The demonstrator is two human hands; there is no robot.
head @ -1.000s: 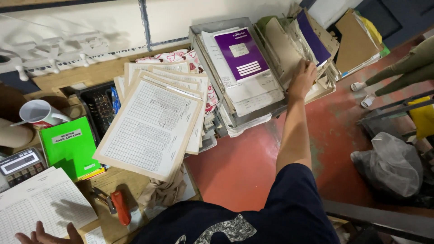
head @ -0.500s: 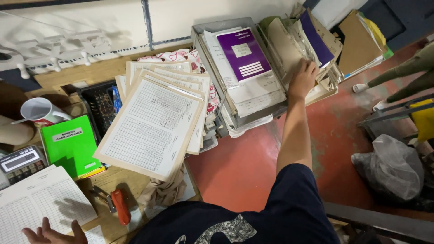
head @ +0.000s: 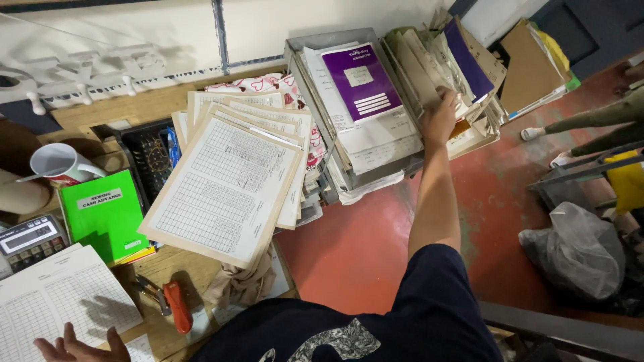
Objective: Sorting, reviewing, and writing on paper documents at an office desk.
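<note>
My right hand (head: 439,117) reaches out to a row of upright files and folders (head: 436,64) in a rack at the far right, its fingers pressed in among the papers. Beside it a grey metal tray (head: 315,43) holds a purple notebook (head: 361,79) on loose sheets. My left hand (head: 74,348) rests open at the lower left edge, fingers spread over a gridded sheet (head: 57,298) on the wooden desk.
A stack of gridded card folders (head: 225,184) overhangs the desk edge. A green book (head: 104,214), a white mug (head: 57,166), a calculator (head: 27,241) and a red stapler (head: 178,305) lie on the desk. Another person's legs (head: 590,124) stand at right, near a grey plastic bag (head: 577,251).
My right hand has shifted slightly left along the upright files, pushing several of them over. My left hand has slid a little right on the gridded sheet.
</note>
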